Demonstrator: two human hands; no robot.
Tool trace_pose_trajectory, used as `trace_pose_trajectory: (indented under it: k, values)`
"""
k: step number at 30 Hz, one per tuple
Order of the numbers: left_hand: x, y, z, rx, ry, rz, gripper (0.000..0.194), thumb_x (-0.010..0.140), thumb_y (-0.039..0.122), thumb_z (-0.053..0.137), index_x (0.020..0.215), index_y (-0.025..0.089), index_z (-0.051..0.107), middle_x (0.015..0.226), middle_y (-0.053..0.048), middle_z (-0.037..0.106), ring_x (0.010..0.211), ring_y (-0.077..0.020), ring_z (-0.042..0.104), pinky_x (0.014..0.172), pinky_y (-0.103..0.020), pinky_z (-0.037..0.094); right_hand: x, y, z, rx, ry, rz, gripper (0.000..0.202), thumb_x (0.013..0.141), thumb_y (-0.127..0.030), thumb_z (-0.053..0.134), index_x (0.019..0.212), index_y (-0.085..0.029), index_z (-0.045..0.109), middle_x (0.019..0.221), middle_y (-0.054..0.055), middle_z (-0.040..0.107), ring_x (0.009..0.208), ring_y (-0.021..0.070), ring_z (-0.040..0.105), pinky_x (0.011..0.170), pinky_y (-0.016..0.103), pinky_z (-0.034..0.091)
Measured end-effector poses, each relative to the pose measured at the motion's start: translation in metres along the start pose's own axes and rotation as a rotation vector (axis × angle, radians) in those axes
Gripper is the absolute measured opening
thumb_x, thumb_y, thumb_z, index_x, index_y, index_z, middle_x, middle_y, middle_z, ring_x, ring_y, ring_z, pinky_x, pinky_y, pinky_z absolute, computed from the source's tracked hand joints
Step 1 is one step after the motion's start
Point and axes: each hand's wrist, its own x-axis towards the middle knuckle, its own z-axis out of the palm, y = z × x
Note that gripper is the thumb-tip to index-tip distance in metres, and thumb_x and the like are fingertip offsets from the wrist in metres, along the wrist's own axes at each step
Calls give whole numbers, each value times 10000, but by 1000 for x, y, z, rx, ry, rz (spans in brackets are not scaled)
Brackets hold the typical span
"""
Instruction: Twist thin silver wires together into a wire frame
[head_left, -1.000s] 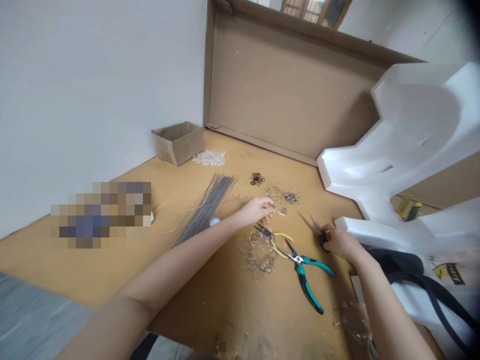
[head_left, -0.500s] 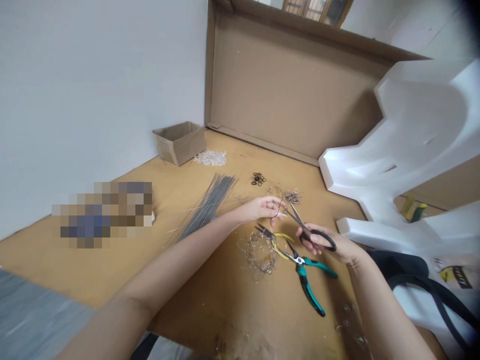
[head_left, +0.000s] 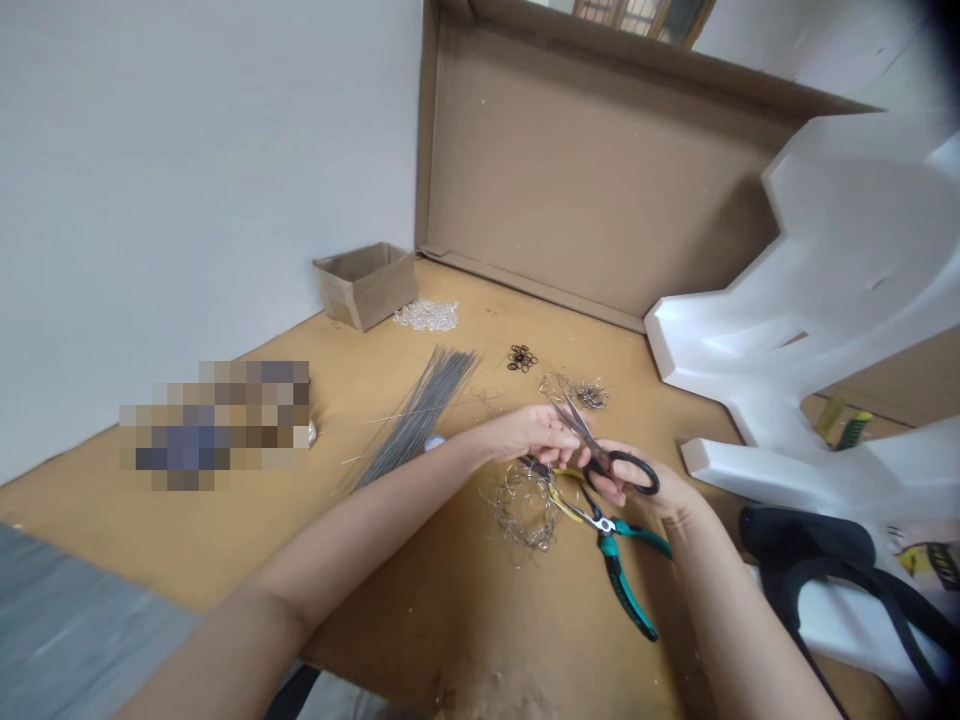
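Observation:
My right hand (head_left: 626, 475) is closed on black-handled scissors (head_left: 592, 440), whose blades stand slightly apart and point up and left. Close against the blades, my left hand (head_left: 534, 436) has its fingers curled together; what they hold is too small to make out. Below the hands lie green-handled pliers (head_left: 616, 570), yellow-handled pliers (head_left: 564, 500) and a loose tangle of thin wire (head_left: 521, 515). Just beyond the hands is a small heap of wire pieces (head_left: 592, 395). A bundle of straight grey wires (head_left: 412, 415) lies left of them.
Black rings (head_left: 521, 358) and a pile of clear small pieces (head_left: 427, 314) lie farther back, beside a small cardboard box (head_left: 365, 286). A large cardboard tray (head_left: 600, 180) stands behind. White foam packaging (head_left: 750, 330) is at the right, near a black strap (head_left: 817, 570).
My right hand has moved left with the scissors, bringing them up to my left hand. The left fingers, spread more before, are now curled in. The view has shifted slightly.

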Motion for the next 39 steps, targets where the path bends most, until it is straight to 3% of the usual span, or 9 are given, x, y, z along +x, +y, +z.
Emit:
trace_pose_trajectory:
  k: [3,7,12,16,23,27,31,34,39]
  values:
    - [-1,3,-2,11,69,-12,567,719,234,670,1226,171,424,589,52,555,401,-26,392,484,-193,359,0,-2,4,-3,34,-1,441,724,-523,611,936,-139,565,483,-68,409,387,55,294,387,204,186]
    - [-2,1,-10,16,198,15,456,791,348,594,1174,143,458,570,52,525,407,-22,353,498,-189,348,-5,-10,4,-148,236,39,431,731,-515,596,966,-156,546,540,-48,453,431,84,405,424,214,276]
    - [-2,-1,-19,-56,293,78,436,844,448,476,1155,142,466,613,22,536,469,-50,422,514,-191,337,-24,-3,-13,-1013,614,437,443,663,-369,661,1045,-179,545,678,15,607,599,173,576,559,262,396]
    - [-1,0,-18,-57,265,69,418,858,449,439,1142,144,477,623,17,537,475,-56,428,525,-196,340,-40,12,-23,-1403,581,694,319,704,-232,597,1006,-131,585,767,114,680,707,236,649,588,275,423]
    - [-2,5,-8,61,281,10,425,845,466,461,1103,130,499,661,-4,545,521,-69,471,504,-203,311,-31,14,-7,-1543,676,687,198,781,-119,485,832,-89,674,859,229,676,857,339,647,682,384,460]
    - [-3,12,0,121,245,22,396,868,443,430,1083,114,487,637,5,534,486,-55,432,506,-213,321,-14,-3,9,-1209,768,370,275,833,-271,469,991,-172,671,989,135,687,902,277,635,723,348,473]
    - [-2,17,7,237,215,13,363,873,443,427,1064,136,462,618,29,524,459,-48,424,493,-208,322,12,-14,31,-557,551,135,377,815,-397,508,1106,-178,607,979,79,682,681,163,628,515,246,456]
    - [-1,18,8,328,253,42,344,867,440,441,1033,139,448,593,44,515,455,-49,433,483,-200,324,28,-12,37,-252,438,79,324,729,-408,631,932,-159,667,925,78,676,567,107,550,470,223,404]
    - [-1,18,5,347,270,40,347,854,442,461,1007,131,455,603,40,519,469,-52,447,495,-204,343,36,-2,27,-174,426,93,273,681,-401,690,786,-150,665,819,46,663,500,64,472,477,215,371]
